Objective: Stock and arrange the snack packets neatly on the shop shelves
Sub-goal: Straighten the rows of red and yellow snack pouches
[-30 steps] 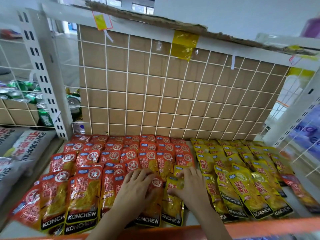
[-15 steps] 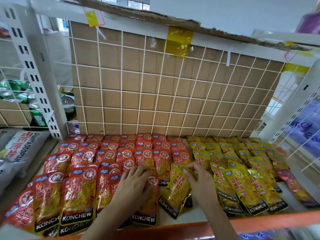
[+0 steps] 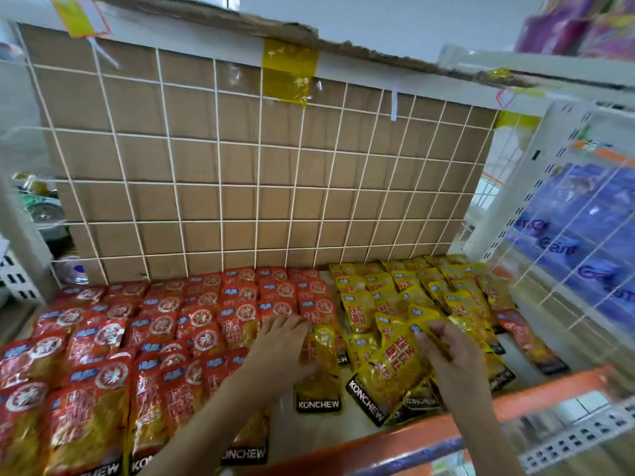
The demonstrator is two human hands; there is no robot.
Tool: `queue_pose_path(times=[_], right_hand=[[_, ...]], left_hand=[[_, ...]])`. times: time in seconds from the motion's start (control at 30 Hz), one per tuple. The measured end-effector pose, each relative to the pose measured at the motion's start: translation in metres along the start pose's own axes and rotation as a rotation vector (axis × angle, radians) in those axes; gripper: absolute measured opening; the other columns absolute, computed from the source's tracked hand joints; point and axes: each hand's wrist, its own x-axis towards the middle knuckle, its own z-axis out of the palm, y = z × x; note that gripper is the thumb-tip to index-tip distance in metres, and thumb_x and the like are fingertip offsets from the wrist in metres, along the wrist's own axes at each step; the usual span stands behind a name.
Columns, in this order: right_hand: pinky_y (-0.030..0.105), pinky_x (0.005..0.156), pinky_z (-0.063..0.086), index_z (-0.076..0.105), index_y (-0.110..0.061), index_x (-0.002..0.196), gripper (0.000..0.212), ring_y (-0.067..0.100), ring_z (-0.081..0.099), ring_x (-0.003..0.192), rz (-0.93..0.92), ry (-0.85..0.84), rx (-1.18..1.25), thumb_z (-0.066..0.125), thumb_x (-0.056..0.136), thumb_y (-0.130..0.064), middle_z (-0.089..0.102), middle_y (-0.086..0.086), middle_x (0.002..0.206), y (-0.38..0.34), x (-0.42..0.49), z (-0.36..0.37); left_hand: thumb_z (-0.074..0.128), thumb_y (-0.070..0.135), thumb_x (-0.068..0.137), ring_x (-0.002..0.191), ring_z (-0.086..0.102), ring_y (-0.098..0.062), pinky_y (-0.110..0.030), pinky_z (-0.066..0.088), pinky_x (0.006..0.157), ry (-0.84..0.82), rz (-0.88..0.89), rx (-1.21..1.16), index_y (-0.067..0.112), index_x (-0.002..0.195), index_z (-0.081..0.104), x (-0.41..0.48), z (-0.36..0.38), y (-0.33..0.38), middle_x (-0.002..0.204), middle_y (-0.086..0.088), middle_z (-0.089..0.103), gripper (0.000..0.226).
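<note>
1. The left hand (image 3: 278,352) is lying flat with its fingers straight and slightly apart, gripping nothing.
2. It is pressing down on a flat packet (image 3: 318,372) with a black KONCHEW band, which is lying near the middle of the front edge of the shelf (image 3: 515,403).
3. The right hand (image 3: 450,359) is curling its fingers and pinching the top edge of a tilted yellow packet (image 3: 388,369); motion blur is softening the fingertips.
4. That tilted yellow packet is slanting with its black band pointing toward the front edge, just right of the flat packet and overlapping other yellow ones beneath it.
5. The red packets (image 3: 137,338) are lying in overlapping rows across the left half of the shelf, running from the back edge to the front left corner.
6. The yellow packets (image 3: 412,293) are filling the right half in similar rows, reaching toward the back right corner.
7. A white wire grid (image 3: 240,183) backed by brown cardboard is standing along the back edge, with a strip of yellow tape (image 3: 288,70) hanging over its top.
8. Blue packs (image 3: 584,228) are showing behind the wire side panel past the right edge, and cans (image 3: 44,207) are showing beyond the left edge.
</note>
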Motion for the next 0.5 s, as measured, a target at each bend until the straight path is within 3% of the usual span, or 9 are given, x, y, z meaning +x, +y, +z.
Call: queue_pose_path(times=[0.13, 0.23, 0.37, 0.43, 0.5], right_hand=[[0.011, 0.043, 0.032, 0.057, -0.016, 0.074, 0.016, 0.005, 0.042, 0.047, 0.027, 0.047, -0.012, 0.061, 0.086, -0.006, 0.057, -0.011, 0.056, 0.004, -0.001, -0.013], [0.012, 0.049, 0.033, 0.056, -0.017, 0.073, 0.017, 0.002, 0.048, 0.052, 0.021, 0.062, -0.048, 0.062, 0.085, -0.007, 0.059, -0.013, 0.060, 0.008, -0.002, -0.018], [0.011, 0.049, 0.034, 0.058, -0.016, 0.075, 0.016, 0.005, 0.047, 0.053, 0.028, 0.078, -0.016, 0.061, 0.085, -0.004, 0.058, 0.000, 0.058, 0.007, -0.003, -0.022], [0.011, 0.049, 0.035, 0.059, -0.014, 0.076, 0.015, 0.005, 0.047, 0.054, 0.034, 0.086, -0.005, 0.061, 0.086, -0.003, 0.059, 0.009, 0.062, 0.005, -0.004, -0.022], [0.010, 0.048, 0.035, 0.060, -0.012, 0.077, 0.013, 0.005, 0.046, 0.053, 0.045, 0.086, 0.000, 0.060, 0.086, -0.003, 0.058, 0.013, 0.064, 0.006, -0.003, -0.023]], left_hand=[[0.057, 0.064, 0.078, 0.140, 0.014, -0.022, -0.038, 0.005, 0.115, -0.023, -0.007, 0.038, 0.020, 0.147, 0.021, 0.009, 0.002, 0.001, 0.147, 0.000, 0.023, 0.089], [0.067, 0.061, 0.071, 0.132, 0.022, -0.020, -0.036, 0.016, 0.112, 0.016, 0.005, -0.021, 0.022, 0.143, 0.026, 0.013, 0.000, 0.002, 0.137, 0.000, 0.026, 0.092], [0.079, 0.035, 0.071, 0.107, 0.042, -0.013, -0.020, 0.037, 0.088, 0.151, 0.031, -0.393, 0.022, 0.127, 0.040, 0.013, 0.000, 0.003, 0.115, 0.006, 0.031, 0.069], [0.075, 0.022, 0.077, 0.104, 0.046, -0.012, -0.010, 0.035, 0.077, 0.227, 0.050, -0.526, 0.022, 0.119, 0.044, 0.011, -0.001, 0.002, 0.115, 0.008, 0.037, 0.052], [0.071, 0.019, 0.081, 0.106, 0.045, -0.007, -0.013, 0.033, 0.082, 0.259, 0.065, -0.595, 0.028, 0.115, 0.044, 0.009, -0.002, 0.001, 0.115, 0.012, 0.044, 0.044]])
